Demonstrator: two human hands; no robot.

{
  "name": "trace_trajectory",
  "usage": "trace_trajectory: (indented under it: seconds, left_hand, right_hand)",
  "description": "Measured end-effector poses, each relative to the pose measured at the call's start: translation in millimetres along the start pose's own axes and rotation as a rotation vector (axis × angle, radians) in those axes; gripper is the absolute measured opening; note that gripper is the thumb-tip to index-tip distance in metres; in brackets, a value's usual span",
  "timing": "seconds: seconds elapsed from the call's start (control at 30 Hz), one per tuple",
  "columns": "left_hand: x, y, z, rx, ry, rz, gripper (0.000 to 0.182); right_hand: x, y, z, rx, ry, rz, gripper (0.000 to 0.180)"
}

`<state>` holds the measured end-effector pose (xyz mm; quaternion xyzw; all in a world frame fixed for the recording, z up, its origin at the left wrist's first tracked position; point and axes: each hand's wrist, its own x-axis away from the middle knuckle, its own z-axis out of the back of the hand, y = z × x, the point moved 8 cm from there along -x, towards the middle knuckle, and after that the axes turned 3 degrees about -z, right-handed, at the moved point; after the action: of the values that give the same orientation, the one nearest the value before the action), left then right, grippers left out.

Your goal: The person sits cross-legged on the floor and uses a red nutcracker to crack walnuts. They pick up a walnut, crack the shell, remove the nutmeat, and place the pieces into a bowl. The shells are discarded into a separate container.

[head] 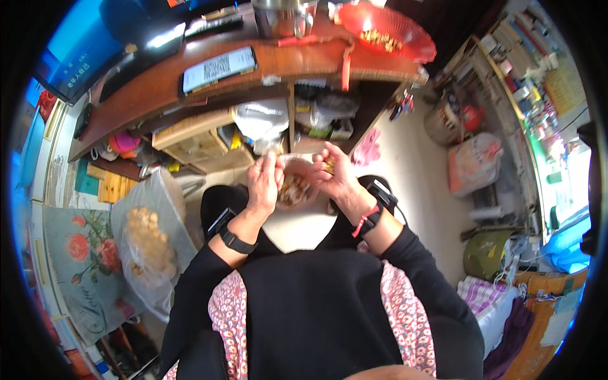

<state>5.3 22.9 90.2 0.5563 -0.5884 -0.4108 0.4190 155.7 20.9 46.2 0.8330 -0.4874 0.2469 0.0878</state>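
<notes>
My right hand (335,173) is curled palm up, cupping light brown nut pieces (329,165) in its fingers. Opposite it, my left hand (266,183) has its fingers bent together; whether something is inside them I cannot tell. Between and below both hands, a round container (293,192) with nut shells or broken nuts rests between my knees, its sides partly hidden by the hands. On the desk above, a red dish (408,35) holds a small heap of nut pieces (380,40). A tool with red handles (346,71) lies beside that dish, one handle over the edge.
The wooden desk (285,59) crosses ahead, bearing a phone (219,70) and a metal pot (282,19). At my left stands a translucent plastic bag (152,242) of round tan nuts. Under the desk are open shelves and a wooden drawer unit (194,142). A cluttered shelf stands right.
</notes>
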Motion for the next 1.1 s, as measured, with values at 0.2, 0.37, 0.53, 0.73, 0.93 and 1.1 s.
trace_trajectory:
  seconds: [0.2, 0.37, 0.53, 0.73, 0.93, 1.1]
  left_hand:
    - [-29, -57, 7, -0.01, -0.048, 0.348, 0.025]
    - [-30, -76, 2, -0.163, -0.341, 0.26, 0.04]
    - [-27, -74, 18, -0.444, -0.345, -0.039, 0.024]
    - [14, -22, 33, -0.868, -0.245, -0.367, 0.033]
    - [62, 67, 158, -0.462, 0.337, -0.457, 0.014]
    - [194, 130, 386, -0.298, 1.112, -0.623, 0.015]
  right_hand:
    - [79, -138, -104, 0.259, -0.101, 0.516, 0.031]
    - [119, -233, -185, 0.481, -0.058, 0.942, 0.028]
    - [98, -309, -239, 0.841, 0.008, 1.111, 0.021]
    - [38, -360, -254, 1.249, 0.342, 1.164, 0.038]
    - [78, -266, -273, 1.447, 0.223, 1.392, 0.036]
    - [114, -174, -267, 1.438, 0.091, 1.531, 0.029]
